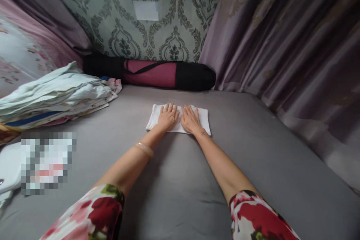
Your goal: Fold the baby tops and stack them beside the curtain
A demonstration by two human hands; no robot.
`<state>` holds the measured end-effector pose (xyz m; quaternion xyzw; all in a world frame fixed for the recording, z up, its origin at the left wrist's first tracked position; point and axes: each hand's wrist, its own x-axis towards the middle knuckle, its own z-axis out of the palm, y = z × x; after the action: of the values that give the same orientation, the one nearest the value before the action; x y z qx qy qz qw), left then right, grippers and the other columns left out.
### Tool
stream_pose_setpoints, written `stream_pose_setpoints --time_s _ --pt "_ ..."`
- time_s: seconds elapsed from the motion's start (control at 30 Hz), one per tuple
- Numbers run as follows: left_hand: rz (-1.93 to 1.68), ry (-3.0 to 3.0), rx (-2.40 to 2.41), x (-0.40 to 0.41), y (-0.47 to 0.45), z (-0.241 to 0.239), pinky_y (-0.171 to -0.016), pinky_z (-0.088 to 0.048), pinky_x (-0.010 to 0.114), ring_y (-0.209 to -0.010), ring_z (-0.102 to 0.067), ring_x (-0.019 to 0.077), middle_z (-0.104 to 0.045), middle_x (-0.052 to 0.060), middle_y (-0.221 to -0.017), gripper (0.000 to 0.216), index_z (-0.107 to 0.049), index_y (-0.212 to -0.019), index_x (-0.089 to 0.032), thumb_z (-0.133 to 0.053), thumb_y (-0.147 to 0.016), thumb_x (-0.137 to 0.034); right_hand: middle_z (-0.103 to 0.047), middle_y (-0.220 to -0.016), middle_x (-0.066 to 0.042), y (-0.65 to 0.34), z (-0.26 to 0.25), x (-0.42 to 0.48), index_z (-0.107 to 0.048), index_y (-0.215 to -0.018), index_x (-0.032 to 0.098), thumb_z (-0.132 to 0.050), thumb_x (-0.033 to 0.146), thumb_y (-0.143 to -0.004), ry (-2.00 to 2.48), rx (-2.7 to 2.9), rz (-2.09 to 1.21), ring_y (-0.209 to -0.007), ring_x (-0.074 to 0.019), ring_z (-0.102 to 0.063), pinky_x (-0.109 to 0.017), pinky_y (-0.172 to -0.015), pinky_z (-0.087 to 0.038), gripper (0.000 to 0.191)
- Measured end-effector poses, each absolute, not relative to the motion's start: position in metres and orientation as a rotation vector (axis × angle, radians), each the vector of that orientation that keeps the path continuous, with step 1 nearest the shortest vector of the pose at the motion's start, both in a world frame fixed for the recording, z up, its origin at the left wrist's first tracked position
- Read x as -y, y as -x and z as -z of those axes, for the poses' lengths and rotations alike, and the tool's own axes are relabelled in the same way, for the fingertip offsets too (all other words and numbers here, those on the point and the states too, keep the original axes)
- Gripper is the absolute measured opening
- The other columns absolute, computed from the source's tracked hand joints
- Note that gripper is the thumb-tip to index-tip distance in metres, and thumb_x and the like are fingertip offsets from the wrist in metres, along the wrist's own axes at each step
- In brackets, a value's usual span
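Note:
A white folded cloth (204, 120) lies flat on the grey sheet (180, 176), a wide rectangle in front of me. My left hand (168, 117) rests palm down on its left half, fingers stretched out and pointing away from me. On the right half lies my right hand (190, 118), also flat with its fingers extended. The two hands are close together near the cloth's middle and cover part of it. Neither hand grips anything. What kind of cloth it is, I cannot tell.
Several folded clothes form a pile (64, 90) at the left. A long black and maroon bag (152, 74) lies along the patterned wall (174, 18). Purple curtains (270, 30) hang at the right. White objects (11, 165), partly blurred out, lie at the lower left.

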<state>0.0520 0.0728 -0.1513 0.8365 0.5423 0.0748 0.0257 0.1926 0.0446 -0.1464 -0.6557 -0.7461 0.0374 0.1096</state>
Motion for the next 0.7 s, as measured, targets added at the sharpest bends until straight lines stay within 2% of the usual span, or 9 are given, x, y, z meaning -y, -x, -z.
stream_pose_setpoints --time_s 0.3,0.43,0.57,0.7 --pt "-0.208 -2.533 -1.687 -0.074 -0.049 0.157 -0.117 -0.018 0.051 -0.146 -0.022 0.0318 -0.029 0.012 -0.158 0.06 -0.031 -0.151 -0.015 -0.021 -0.1 -0.045 -0.03 -0.157 -0.009 -0.194 0.156 -0.045 -0.034 -0.149 0.01 -0.027 0.031 -0.098 1.982 2.133 -0.095 -0.146 -0.0239 -0.021 -0.047 -0.118 -0.009 0.057" --pt "-0.244 -2.523 -1.721 -0.075 -0.041 0.155 -0.117 -0.018 0.049 -0.146 -0.022 0.0296 -0.027 0.011 -0.159 0.061 -0.031 -0.152 -0.017 -0.018 -0.101 -0.047 -0.025 -0.159 -0.01 -0.204 0.149 -0.042 -0.03 -0.151 0.008 -0.024 0.032 -0.099 1.947 2.141 -0.138 -0.147 -0.023 -0.018 -0.044 -0.119 -0.012 0.058" --pt "-0.291 -2.498 -1.856 -0.075 -0.031 0.16 -0.118 -0.016 0.052 -0.145 -0.025 0.0306 -0.032 0.013 -0.156 0.063 -0.033 -0.15 -0.01 -0.016 -0.101 -0.046 -0.025 -0.158 -0.015 -0.214 0.152 -0.039 -0.029 -0.15 0.001 -0.027 0.032 -0.098 2.028 2.057 -0.077 -0.147 -0.0253 -0.019 -0.042 -0.119 -0.012 0.06" --pt "-0.256 -2.478 -1.858 -0.077 -0.03 0.165 -0.117 -0.018 0.053 -0.145 -0.025 0.0318 -0.032 0.014 -0.156 0.065 -0.033 -0.149 -0.008 -0.017 -0.1 -0.047 -0.025 -0.158 -0.015 -0.215 0.159 -0.039 -0.031 -0.149 0.001 -0.028 0.032 -0.098 2.056 2.053 -0.082 -0.146 -0.0259 -0.02 -0.042 -0.118 -0.013 0.06"
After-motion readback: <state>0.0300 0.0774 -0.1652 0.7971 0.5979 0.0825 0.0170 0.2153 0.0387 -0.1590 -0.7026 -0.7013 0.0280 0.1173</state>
